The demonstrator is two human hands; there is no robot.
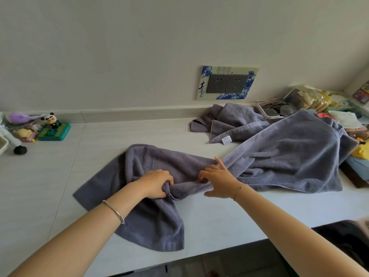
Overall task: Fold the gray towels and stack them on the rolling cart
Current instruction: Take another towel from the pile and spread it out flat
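Left hand [157, 183] and right hand [217, 180] bunch the near towel [151, 216] on the desk [219, 218].
Left grips a gathered fold at its middle. Right pinches the same ridge just beside it, forefinger straight. The ridge runs left to right between them. The towel's bulk lies left and toward the desk's near edge, closer to the left hand. No cart shows.

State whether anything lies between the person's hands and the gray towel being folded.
Nothing visible does. The left hand grips a bunched fold of the near gray towel, and the right hand holds the same fold.
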